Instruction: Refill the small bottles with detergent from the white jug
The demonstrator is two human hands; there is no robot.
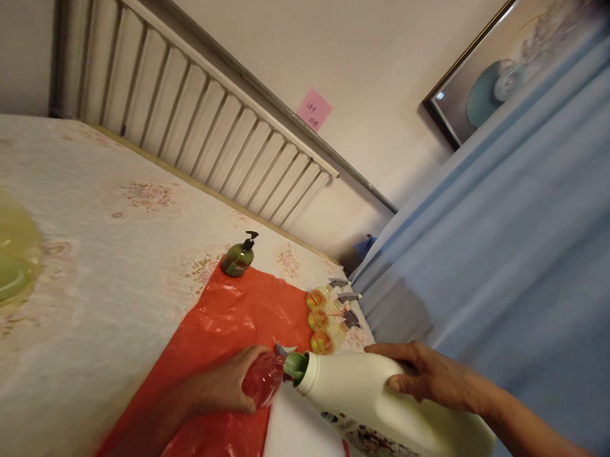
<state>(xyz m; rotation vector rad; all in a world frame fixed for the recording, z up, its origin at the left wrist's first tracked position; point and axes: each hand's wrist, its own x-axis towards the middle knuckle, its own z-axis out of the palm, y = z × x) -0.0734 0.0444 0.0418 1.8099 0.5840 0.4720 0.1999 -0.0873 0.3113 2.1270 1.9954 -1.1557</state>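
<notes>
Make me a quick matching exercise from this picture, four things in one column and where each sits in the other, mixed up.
1. white jug
2. green pump bottle
3. pink sticky note
4. red bottle

A. on the wall
B. in the left hand
C. at the far edge of the orange sheet
D. under the right hand

Pairs: 1-D, 2-C, 3-A, 4-B

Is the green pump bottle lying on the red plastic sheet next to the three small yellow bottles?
No: the green pump bottle sits at the red plastic sheet's far edge, apart from the three small yellow bottles.
</notes>
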